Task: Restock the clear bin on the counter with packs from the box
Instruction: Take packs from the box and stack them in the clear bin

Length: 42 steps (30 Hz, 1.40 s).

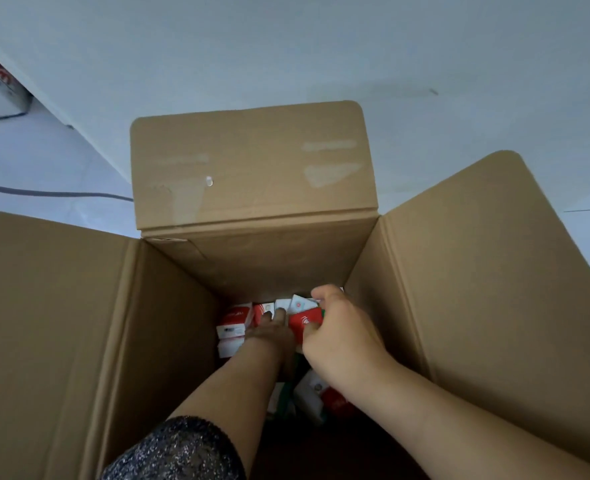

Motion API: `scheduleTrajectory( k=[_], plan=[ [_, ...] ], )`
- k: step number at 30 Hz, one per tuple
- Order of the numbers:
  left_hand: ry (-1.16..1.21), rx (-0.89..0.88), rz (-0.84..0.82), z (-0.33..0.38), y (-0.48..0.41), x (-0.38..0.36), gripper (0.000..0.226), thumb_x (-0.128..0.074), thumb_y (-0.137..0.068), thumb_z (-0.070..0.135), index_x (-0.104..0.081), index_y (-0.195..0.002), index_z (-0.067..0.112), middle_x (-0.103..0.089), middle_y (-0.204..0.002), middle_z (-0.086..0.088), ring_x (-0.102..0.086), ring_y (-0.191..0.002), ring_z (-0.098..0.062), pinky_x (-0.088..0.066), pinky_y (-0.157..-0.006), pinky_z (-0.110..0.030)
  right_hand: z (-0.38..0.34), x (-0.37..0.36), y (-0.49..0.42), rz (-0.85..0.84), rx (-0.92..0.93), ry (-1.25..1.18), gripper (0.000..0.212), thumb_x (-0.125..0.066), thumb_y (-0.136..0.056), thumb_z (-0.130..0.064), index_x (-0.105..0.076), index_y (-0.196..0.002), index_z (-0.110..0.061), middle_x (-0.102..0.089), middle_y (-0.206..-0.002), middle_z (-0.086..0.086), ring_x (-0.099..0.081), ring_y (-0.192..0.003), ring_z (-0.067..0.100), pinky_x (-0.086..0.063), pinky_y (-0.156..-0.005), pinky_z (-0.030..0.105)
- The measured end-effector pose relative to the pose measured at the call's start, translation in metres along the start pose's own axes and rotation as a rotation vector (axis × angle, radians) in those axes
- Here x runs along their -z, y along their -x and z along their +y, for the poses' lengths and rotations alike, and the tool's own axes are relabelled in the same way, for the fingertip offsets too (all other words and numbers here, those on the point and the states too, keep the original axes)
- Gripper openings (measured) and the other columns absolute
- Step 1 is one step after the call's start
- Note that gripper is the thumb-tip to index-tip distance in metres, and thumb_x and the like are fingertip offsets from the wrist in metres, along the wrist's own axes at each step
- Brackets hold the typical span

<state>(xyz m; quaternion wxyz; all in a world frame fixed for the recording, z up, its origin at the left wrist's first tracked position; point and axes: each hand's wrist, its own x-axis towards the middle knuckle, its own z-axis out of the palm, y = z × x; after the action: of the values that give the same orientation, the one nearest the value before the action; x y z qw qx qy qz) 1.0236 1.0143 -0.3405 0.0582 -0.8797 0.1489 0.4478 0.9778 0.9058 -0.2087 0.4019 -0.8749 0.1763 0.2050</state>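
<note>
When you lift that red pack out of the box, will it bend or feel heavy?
Probably stiff: the red pack has straight edges and square corners, like a small carton. Likely light, since the right hand alone grips it. Its flat sides suggest it won't roll.

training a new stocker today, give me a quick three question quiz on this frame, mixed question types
1. True or false: the brown cardboard box has its flaps folded shut.
2. The right hand grips: A a red and white pack, B a box flap, C nothing.
3. Fill in: the left hand reaches ____ the box.
Key: 1 false; 2 A; 3 inside.
</note>
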Motion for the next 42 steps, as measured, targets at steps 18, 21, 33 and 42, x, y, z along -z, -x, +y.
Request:
scheduleTrajectory(
  k=[18, 21, 33, 42],
  plan=[
    [0.293, -0.038, -0.016, -0.006, -0.022, -0.022, 0.078, -0.047, -0.097, 0.033, 0.003, -0.152, 0.010, 0.006, -0.159, -0.016, -0.004, -0.147, -0.032, -0.031, -0.112, -0.024, 0.002, -0.002, -0.018, -0.079, -0.009, 0.027, 0.061, -0.052, -0.092, -0.016, -0.026, -0.146, -0.026, -0.042, -0.143, 0.001, -0.045, -0.127, 0.020, -0.040, -0.092, 0.024],
    [0.140, -0.098, 0.133, 0.000, -0.033, -0.027, 0.052, -0.042, -0.101, 0.021, -0.026, -0.147, 0.004, -0.028, -0.154, -0.007, -0.032, -0.140, -0.020, -0.037, -0.081, 0.004, 0.004, -0.008, -0.028, -0.117, -0.053, 0.002, 0.064, -0.053, -0.092, -0.015, -0.024, -0.148, -0.023, -0.039, -0.144, 0.004, -0.043, -0.129, 0.021, -0.039, -0.097, 0.026],
    [0.349, 0.101, 0.208, -0.006, 0.017, 0.023, 0.060, -0.066, -0.085, 0.026, -0.033, -0.134, 0.020, -0.049, -0.132, -0.012, -0.050, -0.122, -0.029, -0.042, -0.096, -0.034, 0.007, -0.009, -0.040, -0.151, -0.399, -0.252, 0.060, -0.038, -0.100, -0.034, -0.010, -0.152, -0.023, -0.030, -0.153, 0.010, -0.037, -0.135, 0.031, -0.035, -0.109, 0.041],
    [0.687, 0.073, 0.458, -0.002, 0.134, 0.076, 0.040, -0.067, -0.081, 0.023, -0.047, -0.116, 0.030, -0.049, -0.114, -0.004, -0.056, -0.097, -0.020, -0.049, -0.087, -0.030, -0.042, 0.036, 0.031, -0.122, -0.246, -0.314, 0.057, -0.041, -0.097, -0.029, -0.020, -0.151, -0.029, -0.032, -0.152, 0.008, -0.040, -0.133, 0.028, -0.036, -0.108, 0.039]
  ],
)
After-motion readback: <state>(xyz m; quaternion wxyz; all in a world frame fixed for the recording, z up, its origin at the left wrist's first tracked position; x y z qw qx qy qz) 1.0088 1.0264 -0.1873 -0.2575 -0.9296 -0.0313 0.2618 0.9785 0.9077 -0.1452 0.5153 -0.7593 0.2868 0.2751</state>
